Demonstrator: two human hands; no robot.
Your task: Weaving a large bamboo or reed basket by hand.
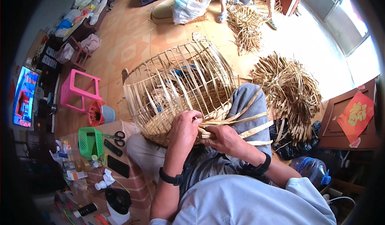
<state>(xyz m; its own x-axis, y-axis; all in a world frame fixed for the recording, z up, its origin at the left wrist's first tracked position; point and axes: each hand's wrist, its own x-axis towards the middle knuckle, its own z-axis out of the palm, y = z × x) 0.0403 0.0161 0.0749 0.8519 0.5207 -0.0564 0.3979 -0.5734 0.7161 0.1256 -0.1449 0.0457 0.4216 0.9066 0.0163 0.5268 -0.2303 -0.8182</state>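
Observation:
A partly woven basket (pixel 146 82) leans on its side against my lap. Its thin upright ribs are bare on the far side, and dense weave covers the part close to me. At the near edge my left hand (pixel 185 125) pinches a dried plant strip with thumb and forefinger. My right hand (pixel 226 138) is closed on a bundle of strips at the same edge, fingers partly hidden beneath. Long pale strips (pixel 256 129) trail from between the hands across my right thigh. Loose fibre scraps and something blue show through the ribs.
A heap of dried strips (pixel 286 84) lies on the floor to the right, by a black plastic bag (pixel 296 144). At left are a pink stool (pixel 80 90), a green basket (pixel 89 141) and scissors (pixel 119 137) on a covered table. Another person's legs (pixel 223 4) stand far ahead.

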